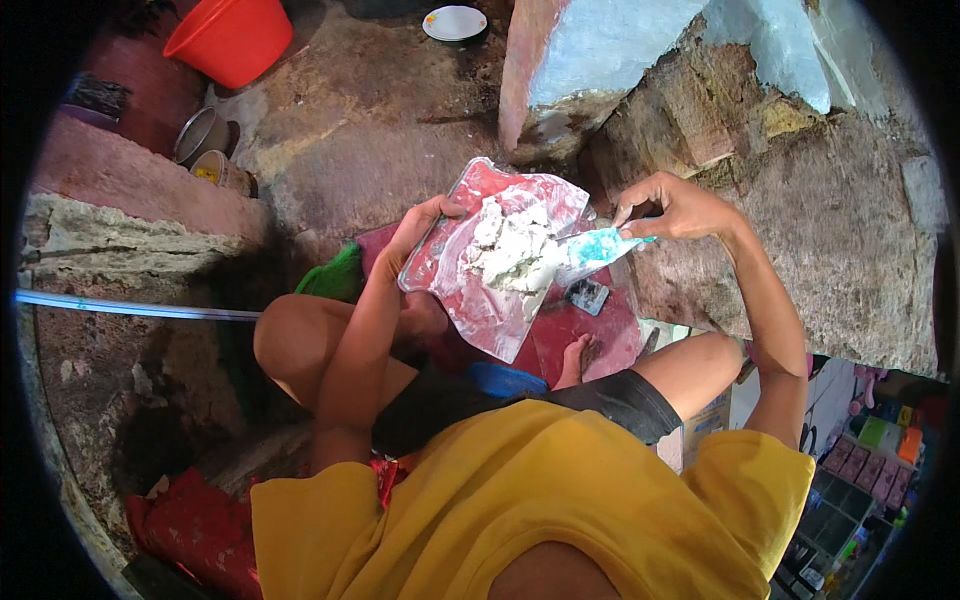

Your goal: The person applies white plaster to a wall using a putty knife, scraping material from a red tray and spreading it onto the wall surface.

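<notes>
My left hand (424, 222) grips the left edge of a flat, tray-like piece (430, 262), reddish or see-through, dusted white. A lumpy heap of white, flour-like dough (512, 250) lies in its middle. On the right, my right hand (682, 208) pinches the upper end of a small plastic packet (600, 246) with turquoise print. The packet's lower end reaches the right side of the white heap; whether anything is coming out of it I cannot tell. Below the packet, a small dark square object (587, 296) sits on the red surface (610, 325).
An orange-red bucket (232, 42) stands at the far left, with bowls (203, 135) nearby. A white-lidded container (455, 23) is at the back. Rough concrete ledges flank me on the left (110, 240) and right (760, 220). Something green (335, 275) lies by my left knee.
</notes>
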### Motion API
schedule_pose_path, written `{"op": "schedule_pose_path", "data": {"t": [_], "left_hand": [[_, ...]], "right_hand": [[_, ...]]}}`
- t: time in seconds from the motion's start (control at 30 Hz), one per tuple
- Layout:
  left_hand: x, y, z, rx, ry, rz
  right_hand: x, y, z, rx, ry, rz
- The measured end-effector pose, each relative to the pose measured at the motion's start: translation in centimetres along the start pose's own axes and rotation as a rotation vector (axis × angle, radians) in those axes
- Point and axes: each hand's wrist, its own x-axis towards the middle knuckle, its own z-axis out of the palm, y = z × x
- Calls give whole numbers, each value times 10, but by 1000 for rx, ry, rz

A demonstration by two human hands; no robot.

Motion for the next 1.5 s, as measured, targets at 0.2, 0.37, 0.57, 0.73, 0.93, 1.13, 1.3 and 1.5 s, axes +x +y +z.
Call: {"op": "schedule_pose_path", "data": {"t": [0.2, 0.37, 0.57, 0.73, 0.93, 1.13, 1.3, 1.5], "left_hand": [[-26, 23, 55, -64, -7, -48], [-26, 25, 56, -13, 35, 18], [-29, 28, 68, 37, 69, 170], [-35, 28, 60, -74, -20, 294], [-27, 41, 67, -157, -40, 502], [-35, 47, 74, -208, 36, 580], [-38, 47, 80, -206, 35, 578], [-37, 47, 71, -186, 62, 526]], "right_hand": [[-14, 1, 11, -79, 243, -60], [-22, -24, 7, -319, 309, 36], [-21, -2, 7, -240, 450, -105], [-19, -4, 1, 292, 428, 49], [1, 0, 8, 468, 485, -176], [4, -41, 8, 377, 733, -164], [-17, -80, -44, 212, 818, 12], [-30, -114, -84, -15, 697, -24]]}}
